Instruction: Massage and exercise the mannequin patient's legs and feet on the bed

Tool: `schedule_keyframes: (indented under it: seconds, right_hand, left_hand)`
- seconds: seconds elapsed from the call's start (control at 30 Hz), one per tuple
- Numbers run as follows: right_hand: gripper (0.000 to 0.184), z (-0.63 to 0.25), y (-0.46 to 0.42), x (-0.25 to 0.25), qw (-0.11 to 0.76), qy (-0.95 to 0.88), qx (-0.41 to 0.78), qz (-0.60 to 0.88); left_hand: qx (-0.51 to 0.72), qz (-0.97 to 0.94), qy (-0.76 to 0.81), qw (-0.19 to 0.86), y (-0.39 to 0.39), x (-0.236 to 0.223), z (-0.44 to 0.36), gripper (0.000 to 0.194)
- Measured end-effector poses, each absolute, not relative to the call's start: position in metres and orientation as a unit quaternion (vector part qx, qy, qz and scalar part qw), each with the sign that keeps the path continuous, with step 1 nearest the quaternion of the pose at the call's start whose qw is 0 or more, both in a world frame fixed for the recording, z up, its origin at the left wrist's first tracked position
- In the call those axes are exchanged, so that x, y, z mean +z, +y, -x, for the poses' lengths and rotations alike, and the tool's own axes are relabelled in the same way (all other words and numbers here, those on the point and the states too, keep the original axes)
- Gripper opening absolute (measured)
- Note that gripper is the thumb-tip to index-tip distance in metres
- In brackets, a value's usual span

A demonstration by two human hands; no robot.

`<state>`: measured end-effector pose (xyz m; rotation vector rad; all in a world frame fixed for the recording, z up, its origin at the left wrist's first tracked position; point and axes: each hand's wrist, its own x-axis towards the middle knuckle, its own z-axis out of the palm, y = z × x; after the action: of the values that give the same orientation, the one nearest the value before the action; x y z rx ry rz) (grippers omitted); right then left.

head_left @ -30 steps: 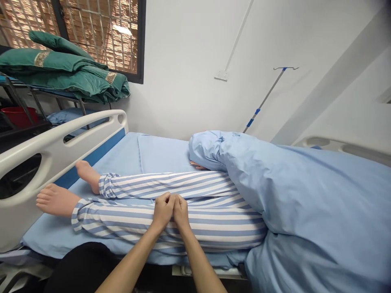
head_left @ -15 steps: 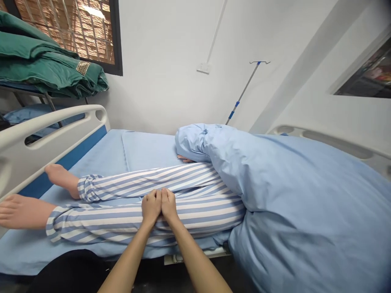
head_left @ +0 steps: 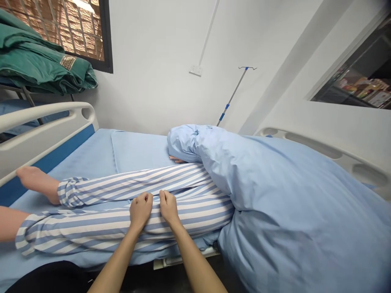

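A figure in blue-and-white striped trousers [head_left: 100, 221] lies on the bed with bare feet to the left. My left hand [head_left: 141, 209] is curled into a fist over the nearer leg, around the knee. Beside it, a short gap to the right, my right hand [head_left: 169, 206] is also closed in a fist over the same leg. Nothing shows in either hand, and the trouser cloth lies smooth around them. The farther leg [head_left: 122, 186] stretches out behind the fists. A light blue quilt [head_left: 275, 203] covers the upper body, with some fingers [head_left: 176, 159] showing at its edge.
A bed end board [head_left: 39, 134] stands at left, another board [head_left: 311, 146] at right. Behind the bed are an IV pole [head_left: 231, 97] and a wall socket [head_left: 195, 70]. Green folded cloth [head_left: 39, 65] is piled by the barred window [head_left: 76, 28].
My fists have moved apart, the left one shifting left along the leg; before, they touched side by side. The whole view has also shifted a little to the right.
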<state>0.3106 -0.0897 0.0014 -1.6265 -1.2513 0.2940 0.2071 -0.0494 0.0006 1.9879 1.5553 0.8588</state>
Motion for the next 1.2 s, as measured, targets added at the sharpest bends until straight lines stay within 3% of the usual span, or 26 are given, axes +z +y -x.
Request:
schedule_keyframes:
  seconds: [0.3,0.6,0.87,1.2]
  right_hand:
    - [0.039,-0.312,-0.089,-0.001,0.534,-0.497,0.119,0.674]
    - [0.039,-0.319,-0.088,0.0,0.61,-0.436,0.202,0.63]
    - [0.036,-0.322,-0.09,-0.003,0.643,-0.399,0.217,0.617]
    - [0.037,-0.341,-0.112,0.031,0.52,-0.536,0.127,0.653]
  left_hand:
    - [0.316,-0.72,0.552,0.276,-0.048,0.006,-0.209,0.033]
    - [0.464,-0.616,0.432,0.468,-0.06,0.025,-0.244,0.036]
    - [0.372,-0.68,0.547,0.317,-0.084,0.002,-0.257,0.032]
    - [0.336,-0.723,0.541,0.27,-0.084,0.001,-0.257,0.031]
